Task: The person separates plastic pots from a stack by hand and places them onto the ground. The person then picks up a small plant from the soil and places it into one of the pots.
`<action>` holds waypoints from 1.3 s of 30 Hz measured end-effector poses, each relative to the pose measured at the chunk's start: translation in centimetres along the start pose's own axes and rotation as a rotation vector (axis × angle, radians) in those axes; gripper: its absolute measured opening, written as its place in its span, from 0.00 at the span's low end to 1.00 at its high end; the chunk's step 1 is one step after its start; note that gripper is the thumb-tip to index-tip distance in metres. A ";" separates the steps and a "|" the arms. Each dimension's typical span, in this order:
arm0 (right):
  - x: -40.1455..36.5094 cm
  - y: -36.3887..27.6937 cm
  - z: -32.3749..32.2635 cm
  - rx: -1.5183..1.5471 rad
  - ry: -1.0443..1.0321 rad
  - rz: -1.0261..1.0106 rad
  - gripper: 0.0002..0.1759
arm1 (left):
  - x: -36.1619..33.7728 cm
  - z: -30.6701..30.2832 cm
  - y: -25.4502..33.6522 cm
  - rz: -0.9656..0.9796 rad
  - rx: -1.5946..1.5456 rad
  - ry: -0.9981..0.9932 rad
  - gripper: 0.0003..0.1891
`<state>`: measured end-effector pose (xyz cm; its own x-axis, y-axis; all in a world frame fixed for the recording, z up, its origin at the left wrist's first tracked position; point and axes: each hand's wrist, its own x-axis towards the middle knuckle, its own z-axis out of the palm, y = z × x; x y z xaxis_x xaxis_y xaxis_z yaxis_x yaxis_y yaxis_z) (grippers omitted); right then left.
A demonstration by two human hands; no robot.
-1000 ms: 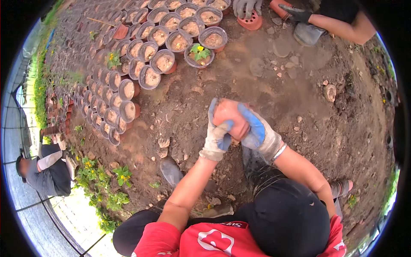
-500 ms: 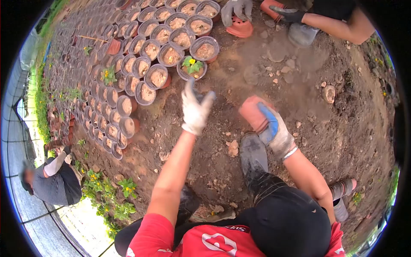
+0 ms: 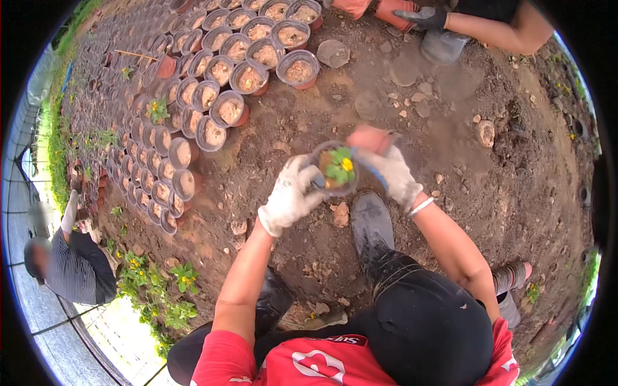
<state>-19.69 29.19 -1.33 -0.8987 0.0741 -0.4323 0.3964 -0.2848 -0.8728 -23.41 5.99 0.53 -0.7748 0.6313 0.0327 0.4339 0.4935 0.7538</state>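
My left hand (image 3: pixel 290 196), in a white glove, grips the near-left rim of a small dark pot (image 3: pixel 333 170) that holds a green seedling with a yellow flower. I hold it in the air above bare soil. My right hand (image 3: pixel 396 174), in a white and blue glove, is closed on a blurred orange pot (image 3: pixel 368 137) just to the right of the flower pot and touches that pot's right side. My dark boot (image 3: pixel 370 225) stands on the ground right below both hands.
Rows of soil-filled pots (image 3: pixel 222 71) cover the ground at the upper left. Another person's gloved hand (image 3: pixel 418 16) works with orange pots at the top. A person in a striped shirt (image 3: pixel 67 264) crouches at the left. Stones (image 3: pixel 484 132) lie on the soil.
My left hand let go of the orange pot, reached out to the flowering pot at the rows and brought it back. Both hands now meet again. The right hand kept the orange pot.
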 end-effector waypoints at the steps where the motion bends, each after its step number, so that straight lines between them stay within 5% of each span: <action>1: -0.7 -0.9 1.0 -0.015 -0.071 0.053 0.20 | -0.5 0.1 0.6 0.108 0.022 -0.026 0.16; 2: -0.5 0.1 1.3 -0.085 -0.137 -0.068 0.19 | -1.1 0.0 1.1 0.106 0.021 -0.023 0.16; 8: -1.0 3.2 1.0 -0.596 0.011 -0.012 0.17 | -3.9 -0.3 1.8 -0.039 -0.249 -0.023 0.20; 9: -1.8 2.0 1.5 -0.376 0.031 0.057 0.17 | -4.3 0.3 2.0 -0.045 -0.247 -0.017 0.20; 11: -2.3 1.2 1.8 0.034 -0.035 0.075 0.17 | -4.8 2.6 2.4 -0.422 -1.107 0.484 0.27; 12: -2.4 1.3 2.2 0.036 -0.044 0.071 0.17 | -5.3 3.7 1.8 -0.418 -1.101 0.492 0.27; 14: -2.9 1.6 3.0 -0.081 -0.080 0.130 0.18 | -6.3 5.7 0.5 -0.556 -1.689 0.213 0.37; 16: -4.5 0.3 4.9 -0.177 -0.092 -0.035 0.19 | -6.4 5.2 3.0 -0.629 -1.707 0.133 0.43; 19: -3.8 0.8 3.6 -0.252 -0.152 0.065 0.19 | -6.9 5.1 2.5 -0.628 -1.987 0.100 0.43; 22: -3.5 0.5 2.4 0.055 -0.099 0.054 0.21 | -7.7 4.0 1.6 -0.498 -1.034 0.291 0.35; 24: -2.6 0.6 1.0 -0.007 0.011 0.066 0.22 | -7.5 2.7 1.2 -0.459 -0.732 0.268 0.30; 26: -2.6 0.5 0.6 0.044 0.027 0.051 0.23 | -7.5 2.4 0.7 -0.349 0.004 0.179 0.30; 30: -2.7 0.2 0.4 0.082 0.005 0.053 0.24 | -7.2 3.2 0.2 -0.265 0.364 -0.032 0.34; 31: -2.7 0.5 0.3 0.095 0.012 0.063 0.24 | -7.3 3.2 -0.2 -0.341 0.243 -0.094 0.37; 36: -2.7 1.3 -0.3 0.104 0.054 0.116 0.24 | -5.9 2.1 0.8 -0.269 0.331 0.037 0.44; 39: -2.4 1.7 0.0 0.178 0.074 0.127 0.24 | -4.7 3.3 0.4 0.008 0.521 -0.166 0.45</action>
<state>-16.87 28.57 -1.75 -0.8247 0.0951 -0.5575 0.4603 -0.4596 -0.7595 -18.03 5.22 -1.48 -0.7060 0.7013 -0.0990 0.6424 0.6929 0.3274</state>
